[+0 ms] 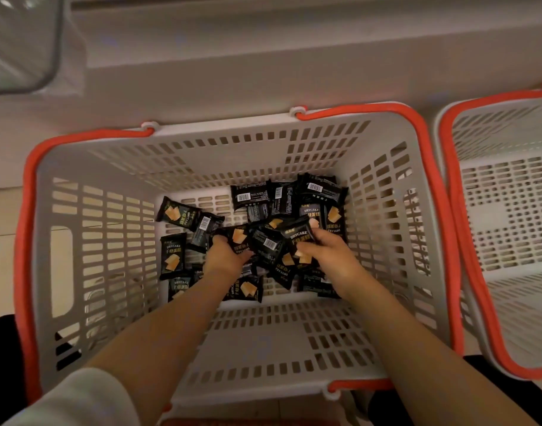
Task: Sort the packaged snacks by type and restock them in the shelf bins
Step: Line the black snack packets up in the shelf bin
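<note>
Both hands [225,256] [328,250] grip black snack packets [265,241] — inside the grey basket [110,167].

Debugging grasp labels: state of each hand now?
Left hand: gripping black snack packets.
Right hand: gripping a DRYCAKE packet.

The light is dim and warm, giving the whole view a pinkish-beige cast with no hard shadows. The wide lens bows the basket [88,229] rim and its red handles outward towards the frame edges. The clear bin [20,44] in the top left corner is smeared with blur and faint glare.
</note>
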Demonstrator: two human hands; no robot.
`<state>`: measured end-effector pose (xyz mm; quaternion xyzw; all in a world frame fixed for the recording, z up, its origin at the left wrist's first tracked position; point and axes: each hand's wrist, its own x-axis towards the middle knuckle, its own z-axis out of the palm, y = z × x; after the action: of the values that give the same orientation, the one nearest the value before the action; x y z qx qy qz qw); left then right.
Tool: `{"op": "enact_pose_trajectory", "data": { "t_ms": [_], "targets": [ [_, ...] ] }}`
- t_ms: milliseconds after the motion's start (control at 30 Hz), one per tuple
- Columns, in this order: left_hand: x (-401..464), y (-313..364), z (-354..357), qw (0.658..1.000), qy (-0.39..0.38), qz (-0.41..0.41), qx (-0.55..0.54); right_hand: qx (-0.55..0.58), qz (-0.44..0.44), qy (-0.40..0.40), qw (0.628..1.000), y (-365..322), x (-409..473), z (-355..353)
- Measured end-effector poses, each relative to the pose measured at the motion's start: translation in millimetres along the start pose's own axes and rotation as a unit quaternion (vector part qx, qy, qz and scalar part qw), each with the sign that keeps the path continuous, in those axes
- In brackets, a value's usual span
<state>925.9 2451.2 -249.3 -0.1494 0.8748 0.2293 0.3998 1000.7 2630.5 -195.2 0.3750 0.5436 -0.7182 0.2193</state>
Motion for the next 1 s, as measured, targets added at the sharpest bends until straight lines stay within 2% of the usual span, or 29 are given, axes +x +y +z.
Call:
{"op": "enact_pose_trajectory", "data": {
  "t_ms": [67,167,300,367,467,533,633,667,733,800,833,867,900,933,967,1000],
  "targets": [
    [-3.4,3.1,0.4,0.998,0.007,0.010,-0.058,-0.144,-0.047,0.004,0.988,2.8,0.6,1.4],
    [-9.4,2.1,-8.6,0.992,0.004,0.069,-0.104,-0.281,-0.110,0.014,0.953,1.9,2.6,4.1],
    [-21.0,-11.7,-35.9,0.989,-0.018,0.142,-0.034,-0.438,-0.198,-0.032,0.876,-8.9,7.2,12.0],
    [-26.2,-17.6,-47.2,0.981,-0.071,0.179,-0.006,-0.477,-0.218,-0.055,0.849,-10.0,9.0,20.6],
    [-31.0,-20.8,-55.8,0.966,-0.179,0.183,-0.036,-0.510,-0.229,-0.100,0.823,-7.3,10.8,34.8],
    [-33.6,-22.0,-58.9,0.958,-0.218,0.160,-0.090,-0.491,-0.198,-0.134,0.838,-5.9,11.2,39.4],
    [-37.2,-24.7,-59.8,0.943,-0.246,0.131,-0.184,-0.415,-0.120,-0.172,0.885,-4.7,11.6,37.9],
    [-38.2,-25.7,-58.4,0.936,-0.251,0.121,-0.216,-0.407,-0.103,-0.175,0.891,-4.1,11.3,36.6],
    [-41.1,-24.8,-54.0,0.917,-0.254,0.090,-0.293,-0.407,-0.083,-0.166,0.894,-1.4,11.2,35.3],
    [-39.3,-21.8,-47.3,0.900,-0.241,0.051,-0.359,-0.352,-0.053,-0.146,0.923,4.3,12.4,34.0],
    [-38.2,-19.7,-43.6,0.905,-0.224,0.042,-0.360,-0.308,-0.030,-0.133,0.941,7.8,13.5,32.5],
    [-36.2,-19.4,-39.3,0.925,-0.196,0.049,-0.323,-0.262,-0.002,-0.115,0.958,11.4,14.8,30.4],
    [-32.9,-20.4,-35.9,0.958,-0.154,0.081,-0.228,-0.216,0.029,-0.088,0.972,14.7,16.1,27.1],
    [-27.2,-23.7,-32.2,0.982,-0.103,0.143,-0.074,-0.176,0.067,-0.053,0.981,16.9,16.8,23.3],
    [-21.8,-27.8,-27.8,0.973,-0.068,0.208,0.078,-0.142,0.107,-0.014,0.984,19.2,17.4,18.9],
    [-17.6,-31.3,-23.3,0.947,-0.049,0.256,0.187,-0.115,0.143,0.020,0.983,21.7,17.2,14.5]
  ]
}}
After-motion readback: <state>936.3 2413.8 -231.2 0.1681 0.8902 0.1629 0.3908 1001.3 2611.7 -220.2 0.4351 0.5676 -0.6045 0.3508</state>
